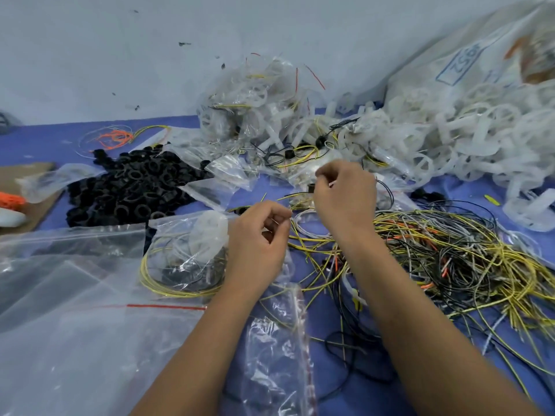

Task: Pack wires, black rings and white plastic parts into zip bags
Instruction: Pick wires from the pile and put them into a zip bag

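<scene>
A pale grey wall backs a blue-topped desk (336, 364) strewn with packing stock. Nearest, under the forearms, an empty clear zip bag with a red seal strip (279, 349) lies flat, apparently kept within reach for filling. Just beyond it the left hand (258, 241) curls its grip together, pinching thin yellow wire (300, 202), while the right hand (345, 193) pinches the same strand a little farther off, probably to draw it out of the tangle. Right of both hands sprawls the loose heap of yellow, black and grey wires (450, 259). Left of the left hand sits a clear bag already holding coiled wire (183, 256). Beyond that lies the pile of black plastic rings (132, 187); beyond the right hand, white plastic parts (450, 139) spill from a sack.
</scene>
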Available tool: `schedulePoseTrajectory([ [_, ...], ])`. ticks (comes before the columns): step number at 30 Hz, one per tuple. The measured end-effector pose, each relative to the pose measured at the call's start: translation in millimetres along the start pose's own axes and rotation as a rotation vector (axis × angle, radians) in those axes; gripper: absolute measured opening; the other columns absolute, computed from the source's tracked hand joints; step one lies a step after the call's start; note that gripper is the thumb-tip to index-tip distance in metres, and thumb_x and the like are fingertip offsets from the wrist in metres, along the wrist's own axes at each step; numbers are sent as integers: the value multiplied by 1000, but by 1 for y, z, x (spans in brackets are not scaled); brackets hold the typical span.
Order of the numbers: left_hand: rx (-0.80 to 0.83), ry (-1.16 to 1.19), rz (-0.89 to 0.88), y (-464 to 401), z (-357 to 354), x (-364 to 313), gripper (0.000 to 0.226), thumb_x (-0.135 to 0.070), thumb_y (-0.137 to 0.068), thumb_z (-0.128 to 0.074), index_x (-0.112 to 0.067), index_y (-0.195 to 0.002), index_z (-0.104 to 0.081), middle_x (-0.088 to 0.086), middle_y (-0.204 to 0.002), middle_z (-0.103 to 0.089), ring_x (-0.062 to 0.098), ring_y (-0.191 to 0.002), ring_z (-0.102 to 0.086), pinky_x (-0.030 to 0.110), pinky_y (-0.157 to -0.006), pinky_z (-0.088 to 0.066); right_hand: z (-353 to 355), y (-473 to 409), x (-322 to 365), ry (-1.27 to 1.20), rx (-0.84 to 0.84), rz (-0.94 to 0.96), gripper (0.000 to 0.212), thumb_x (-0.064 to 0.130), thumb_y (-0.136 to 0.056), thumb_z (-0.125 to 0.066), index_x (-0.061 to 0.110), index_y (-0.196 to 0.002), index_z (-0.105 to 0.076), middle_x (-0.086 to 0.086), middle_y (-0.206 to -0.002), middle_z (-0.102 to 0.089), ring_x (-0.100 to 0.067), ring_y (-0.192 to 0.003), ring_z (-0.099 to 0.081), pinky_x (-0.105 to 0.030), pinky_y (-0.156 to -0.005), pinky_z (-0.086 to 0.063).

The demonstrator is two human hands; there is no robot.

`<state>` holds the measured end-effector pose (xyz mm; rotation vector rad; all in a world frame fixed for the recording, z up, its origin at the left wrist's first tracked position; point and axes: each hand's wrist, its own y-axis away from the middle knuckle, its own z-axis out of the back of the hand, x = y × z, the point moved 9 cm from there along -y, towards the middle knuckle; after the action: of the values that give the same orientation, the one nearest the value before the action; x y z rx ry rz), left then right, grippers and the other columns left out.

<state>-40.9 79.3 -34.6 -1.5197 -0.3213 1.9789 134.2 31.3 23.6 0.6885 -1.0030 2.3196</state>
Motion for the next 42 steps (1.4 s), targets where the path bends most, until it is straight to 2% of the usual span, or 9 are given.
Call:
schedulePoseTrajectory([
  [4, 43, 22, -5, 0, -6, 0, 16, -7, -90, -71, -22, -93, -71, -9, -86, -68, 15, -76, -66, 29, -67, -55, -10, -43, -16, 341, 126, 56, 28, 18, -94, -54, 21, -116, -71, -9, -125, -64, -32, -120, -52, -39, -106, -38],
  [9, 46, 15, 2, 1, -6, -2, 17, -7, -91, -71, -23, -94, -72, -12, -82, -66, 14, -74, -65, 25, -61, -52, -43, -65, -36, 392, 346, 34, 49, 15, -95, -57, 18, -144, -48, -20, -148, -35, -42, -135, -35, -47, -111, -35],
  [13, 43, 5, 2, 0, -5, -3, 18, -5, -91, -71, -23, -93, -72, -11, -81, -66, 14, -73, -64, 23, -60, -51, -62, -74, -45, 450, 503, 20, 52, 19, -99, -52, 10, -148, -38, -25, -153, -30, -45, -140, -29, -49, -115, -29],
  [18, 43, -3, 9, 0, -5, -3, 18, -8, -92, -72, -26, -92, -72, -12, -82, -67, 13, -74, -64, 23, -61, -51, -37, -74, -36, 141, 198, -21, 33, 31, -100, -53, 10, -126, -49, -16, -117, -65, -38, -113, -56, -45, -90, -48],
  [23, 18, -3, 23, 0, -4, -3, 19, -5, -89, -72, -24, -91, -72, -12, -81, -68, 16, -73, -65, 29, -67, -54, -18, -47, -25, -106, -8, -10, 45, 34, -83, -78, 15, -112, -48, -2, -85, -64, -22, -78, -59, -33, -68, -41],
  [27, 10, -13, 16, -1, -2, -3, 18, -8, -89, -70, -26, -90, -71, -14, -82, -68, 14, -73, -65, 30, -67, -56, -14, -36, -29, -539, -74, -202, 24, 37, -91, -70, 14, -98, -64, 6, -76, -63, -9, -67, -59, -32, -67, -50],
  [33, -103, -31, 47, -1, 10, 0, 15, -9, -91, -68, -24, -90, -70, -11, -80, -68, 11, -73, -65, 31, -67, -55, -29, -5, -39, -991, 34, -578, 29, 22, -105, -55, 8, -81, -63, 2, -57, -57, -9, -38, -48, -31, -52, -46],
  [38, -243, -70, 65, 0, 25, -3, 18, -4, -92, -65, -22, -91, -65, -6, -84, -67, 9, -76, -63, 21, -68, -49, -48, 38, -15, -1417, 193, -682, 24, 12, -108, -43, 6, -90, -58, -4, -64, -53, -11, -46, -46, -23, -41, -40],
  [42, -407, 24, 70, 4, 44, -6, 14, -6, -94, -62, -20, -95, -62, -2, -89, -67, 14, -83, -65, 21, -73, -50, -63, 63, -3, -1417, 335, -671, 23, -5, -100, -37, 4, -91, -56, -8, -67, -53, -11, -45, -42, -20, -37, -32],
])
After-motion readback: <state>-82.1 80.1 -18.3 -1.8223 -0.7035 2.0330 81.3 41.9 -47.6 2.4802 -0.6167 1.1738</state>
